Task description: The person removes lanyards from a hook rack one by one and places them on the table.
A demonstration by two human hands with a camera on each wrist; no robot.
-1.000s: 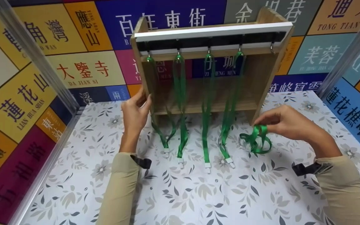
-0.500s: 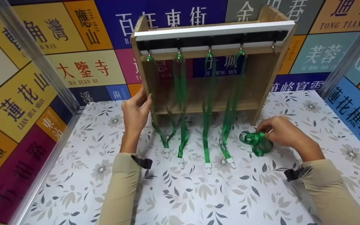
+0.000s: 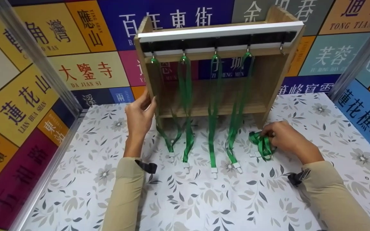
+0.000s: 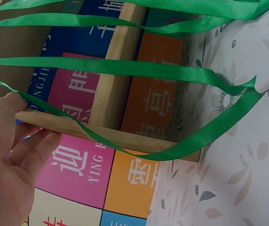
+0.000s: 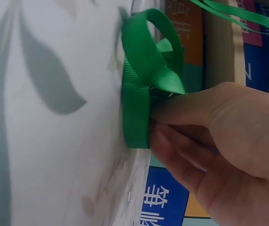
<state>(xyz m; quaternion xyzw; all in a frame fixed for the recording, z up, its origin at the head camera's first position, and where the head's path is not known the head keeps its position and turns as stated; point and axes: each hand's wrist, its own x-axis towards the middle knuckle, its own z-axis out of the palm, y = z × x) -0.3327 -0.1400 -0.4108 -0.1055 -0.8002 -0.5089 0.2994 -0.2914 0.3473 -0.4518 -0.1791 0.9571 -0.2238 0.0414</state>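
A wooden rack (image 3: 276, 73) with a row of hooks stands at the back of the table. My left hand (image 3: 140, 117) grips its left side panel, thumb in front and fingers behind, as the left wrist view also shows. Several green lanyards (image 3: 211, 144) hang from the hooks, their white clips lying on the table. The rightmost hook (image 3: 282, 49) holds nothing. By the rack's right foot lies a bunched green lanyard (image 3: 259, 138). My right hand (image 3: 284, 138) pinches this lanyard between thumb and fingers; its loops (image 5: 136, 117) rest low against the tabletop. Its clip is partly hidden.
The table (image 3: 188, 205) has a white leaf-patterned cover. Behind it and at both sides rise walls of coloured panels (image 3: 85, 72) with printed characters. Clear corner posts (image 3: 47, 64) stand left and right.
My right hand has come down and slightly left, and the loops of the lanyard that hung from it now lie lower and more bunched. The left hand stays on the rack.
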